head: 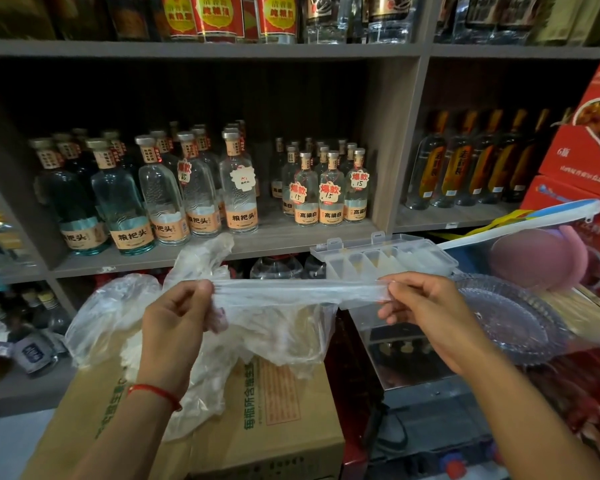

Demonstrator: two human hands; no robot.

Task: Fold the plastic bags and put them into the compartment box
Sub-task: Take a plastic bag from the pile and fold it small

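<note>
A clear plastic bag [298, 292] is pulled into a narrow, taut band between the two hands, held in the air in front of the shelves, above a cardboard carton [257, 410]. Behind and below it lies a heap of more thin bags [118, 317] — crumpled, translucent, draped over the carton's top. The compartment box [385, 261] sits to the right at about the band's height, its lid open and its dividers showing; the band's right end crosses its front edge, so the near wall is partly hidden. What lies in the compartments is hard to make out. The left hand [177, 323] has its fingers curled round the band's left end. The right hand [426, 306] pinches the other end between thumb and fingertips. A ribbed glass dish [513, 320] lies just right of the box.
</note>
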